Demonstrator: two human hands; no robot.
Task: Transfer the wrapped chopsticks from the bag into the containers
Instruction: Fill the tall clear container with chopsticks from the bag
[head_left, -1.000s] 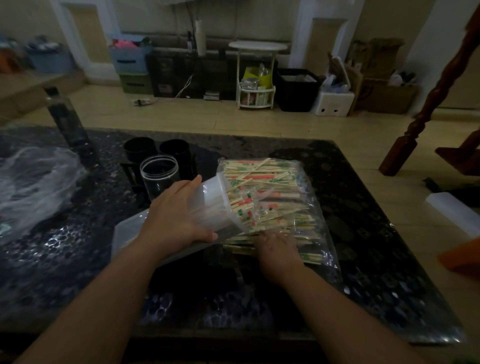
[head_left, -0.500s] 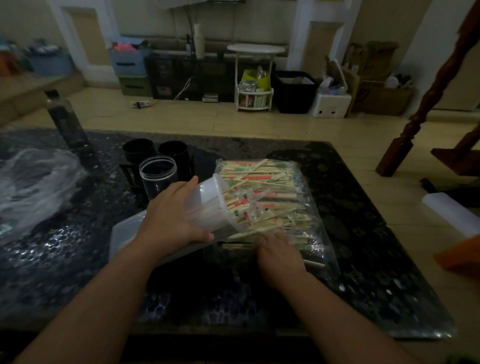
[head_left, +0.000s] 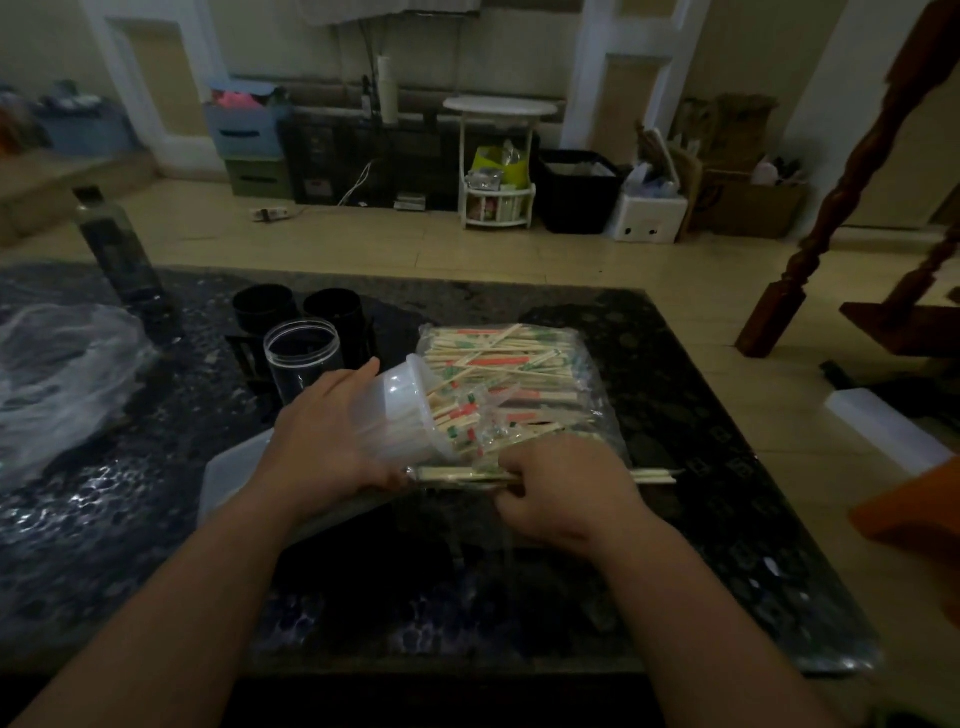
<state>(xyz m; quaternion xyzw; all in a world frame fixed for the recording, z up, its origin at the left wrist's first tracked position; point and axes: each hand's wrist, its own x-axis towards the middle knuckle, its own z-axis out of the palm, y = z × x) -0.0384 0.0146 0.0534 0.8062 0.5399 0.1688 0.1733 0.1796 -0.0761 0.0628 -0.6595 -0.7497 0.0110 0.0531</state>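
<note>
A clear plastic bag (head_left: 519, 364) full of wrapped chopsticks lies on the dark stone table (head_left: 675, 519). My left hand (head_left: 324, 441) grips a translucent white container (head_left: 402, 415), tipped on its side with its mouth facing the bag; several wrapped chopsticks stick out of it. My right hand (head_left: 566, 486) is closed on a small bundle of wrapped chopsticks (head_left: 652, 475), held level just below the container's mouth at the bag's near edge. An upright clear container (head_left: 302, 358) stands empty to the left, with two black containers (head_left: 296, 309) behind it.
A white lid or tray (head_left: 228, 478) lies under my left wrist. Crumpled clear plastic (head_left: 57, 374) sits at the table's left, beside a dark bottle (head_left: 122, 260). A wooden post (head_left: 841, 192) stands right of the table. An orange object (head_left: 914, 512) is at the right edge.
My right hand has closed on a bundle of chopsticks and pulled it out of the bag toward me. The left hand keeps the container tilted in the same place.
</note>
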